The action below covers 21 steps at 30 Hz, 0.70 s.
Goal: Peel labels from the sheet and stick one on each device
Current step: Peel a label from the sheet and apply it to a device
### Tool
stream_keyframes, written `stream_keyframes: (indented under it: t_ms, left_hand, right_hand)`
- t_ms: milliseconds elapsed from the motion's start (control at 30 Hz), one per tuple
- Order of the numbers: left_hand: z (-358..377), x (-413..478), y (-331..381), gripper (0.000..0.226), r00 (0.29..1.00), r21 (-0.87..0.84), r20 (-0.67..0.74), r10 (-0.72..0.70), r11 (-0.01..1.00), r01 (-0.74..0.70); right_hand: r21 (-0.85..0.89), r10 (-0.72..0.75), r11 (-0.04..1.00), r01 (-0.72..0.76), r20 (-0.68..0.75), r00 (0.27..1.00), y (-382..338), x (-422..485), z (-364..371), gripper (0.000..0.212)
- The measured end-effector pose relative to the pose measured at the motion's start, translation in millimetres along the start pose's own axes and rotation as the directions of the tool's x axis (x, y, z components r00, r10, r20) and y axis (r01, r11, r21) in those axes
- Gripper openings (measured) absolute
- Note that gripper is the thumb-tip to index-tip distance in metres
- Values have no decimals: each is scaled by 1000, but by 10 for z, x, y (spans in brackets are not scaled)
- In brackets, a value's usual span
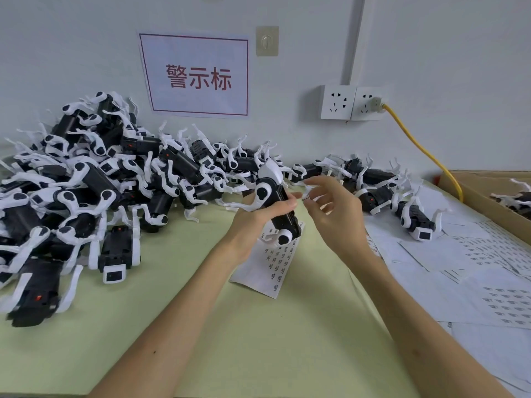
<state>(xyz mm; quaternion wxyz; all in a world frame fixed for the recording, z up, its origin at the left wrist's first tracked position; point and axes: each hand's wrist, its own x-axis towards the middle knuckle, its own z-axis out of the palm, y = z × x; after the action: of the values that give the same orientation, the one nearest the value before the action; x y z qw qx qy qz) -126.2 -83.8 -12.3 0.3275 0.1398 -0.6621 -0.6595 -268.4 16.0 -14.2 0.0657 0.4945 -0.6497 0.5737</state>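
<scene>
We see a pale green table (pixel 258 326) running back to the wall; over its left half and along the back edge lies a heap of black-and-white devices (pixel 86 182), tumbled over one another; near the middle a label sheet (pixel 267 271) lies flat, small labels in rows down its right part; to the right, white loose sheets (pixel 474 282) overlap, with stray devices (pixel 413 216) resting on them; a cardboard box (pixel 474 191) stands at the far right.

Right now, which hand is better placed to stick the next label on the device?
The right hand: it holds a peeled label at its fingertips beside the device, which the left hand grips.
</scene>
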Motion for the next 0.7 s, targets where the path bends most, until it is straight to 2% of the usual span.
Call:
stream_keyframes:
  t_ms: [200, 400, 567, 700]
  left_hand:
    - [12, -32, 25, 45, 1000, 6, 17, 11, 1000, -11]
    - [34, -50, 38, 25, 998, 11, 58, -4, 1000, 3]
    - [76, -70, 16, 24, 994, 12, 105, -23, 1000, 22]
    - [55, -53, -4, 27, 995, -24, 96, -16, 1000, 19]
  right_hand:
    - [-14, 37, 999, -38, -53, 998, 18, 0, -6, 30]
    - [75, 195, 979, -191, -54, 979, 7, 4, 10, 23]
    - [198, 335, 925, -323, -27, 942, 11, -18, 49, 19]
    - [195, 374, 909, -369, 8, 927, 2, -13, 37, 20]
